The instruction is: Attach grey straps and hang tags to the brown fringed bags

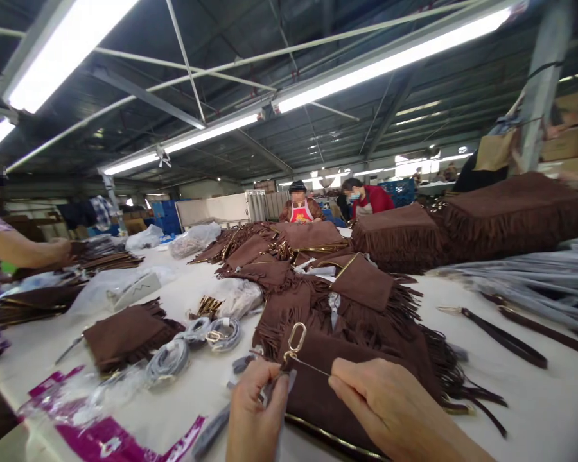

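My left hand [259,407] is closed in a pinch at the end of a strap, just below a gold clasp [296,340] with a long oval ring. Greyish wrapping shows around the strap between those fingers. My right hand [390,401] is closed too, and a thin thread-like line [315,367] runs taut from it toward the clasp. Whether that line is thread or a fine tool I cannot tell. Beneath both hands lies a dark brown fringed bag [347,359] with a gold zip along its near edge.
Brown fringed bags [399,234] are piled across the table [525,410]. To the left lie coiled wrapped straps [168,362], another brown piece [130,333] and purple-printed plastic [110,436]. Dark straps [505,333] are at right. A person [0,256] stands left; two others work beyond the piles.
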Demonstrator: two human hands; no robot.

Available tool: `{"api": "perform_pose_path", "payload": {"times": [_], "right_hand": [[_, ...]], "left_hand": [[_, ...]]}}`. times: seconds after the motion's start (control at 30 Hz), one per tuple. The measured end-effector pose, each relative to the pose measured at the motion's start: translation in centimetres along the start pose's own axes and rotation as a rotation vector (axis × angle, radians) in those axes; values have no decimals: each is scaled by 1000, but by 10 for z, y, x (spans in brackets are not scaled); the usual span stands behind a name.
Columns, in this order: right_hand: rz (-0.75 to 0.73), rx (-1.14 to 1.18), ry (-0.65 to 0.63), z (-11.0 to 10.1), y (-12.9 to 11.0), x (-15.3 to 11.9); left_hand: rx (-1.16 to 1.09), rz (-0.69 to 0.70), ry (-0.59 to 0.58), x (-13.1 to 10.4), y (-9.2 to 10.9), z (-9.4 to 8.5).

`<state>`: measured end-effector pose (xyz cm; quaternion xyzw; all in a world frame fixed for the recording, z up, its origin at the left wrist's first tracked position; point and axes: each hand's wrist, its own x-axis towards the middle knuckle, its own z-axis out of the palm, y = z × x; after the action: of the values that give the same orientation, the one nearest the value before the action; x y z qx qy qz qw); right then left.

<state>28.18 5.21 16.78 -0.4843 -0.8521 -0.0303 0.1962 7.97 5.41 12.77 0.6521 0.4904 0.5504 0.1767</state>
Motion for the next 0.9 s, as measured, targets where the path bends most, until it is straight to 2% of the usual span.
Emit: {"api": "perform_pose_path", "payload": {"times": [0.1, 0.17, 0.3, 0.47, 0.73, 0.83, 0.9], "right_hand": [[13, -17, -37, 1, -3, 1], [39, -3, -72, 2, -4, 2], [82, 93, -112, 7, -5, 7], [58, 105, -185, 12, -3, 11], [39, 3, -194, 14, -3, 11], [35, 1, -219, 17, -2, 10], [47, 87, -174, 17, -1, 10]], "left_hand": [[54, 88, -30, -3, -2, 4], [61, 130, -4, -6, -6, 9], [-11, 164, -18, -14, -14, 22], [-177, 21, -162, -23, -19, 35], [-533, -344, -222, -15, -28, 47], [-460, -354, -252, -7, -25, 49], [-274, -265, -271, -1, -15, 43]]}}
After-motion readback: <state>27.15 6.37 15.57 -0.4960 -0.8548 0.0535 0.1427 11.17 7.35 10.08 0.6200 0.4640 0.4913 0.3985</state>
